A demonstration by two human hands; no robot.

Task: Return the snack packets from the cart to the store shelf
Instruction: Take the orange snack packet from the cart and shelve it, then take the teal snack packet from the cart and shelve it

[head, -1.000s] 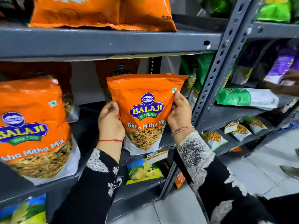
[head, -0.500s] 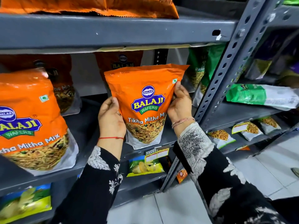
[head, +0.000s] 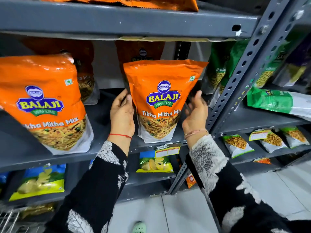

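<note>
An orange Balaji Tikha Mitha Mix packet [head: 161,98] stands upright on the grey middle shelf [head: 104,148]. My left hand [head: 122,115] is beside its left edge with the palm turned toward it and the fingers loose. To the packet's right, my right hand [head: 196,113] is a little apart from it, fingers spread and blurred. Neither hand grips the packet. A second, larger-looking orange packet of the same snack [head: 45,101] stands at the left of the same shelf. More orange packets [head: 141,52] stand behind, in shadow.
A perforated grey upright post [head: 239,91] stands just right of my right hand. Green packets [head: 218,73] fill the shelf's right end and the neighbouring rack [head: 272,101]. Yellow-blue chip packets [head: 154,162] lie on the lower shelf. A wire cart corner [head: 10,221] shows bottom left.
Both hands have let go of the orange packet and opened beside it. The packet now rests on the shelf. The camera has moved closer and tilted down.
</note>
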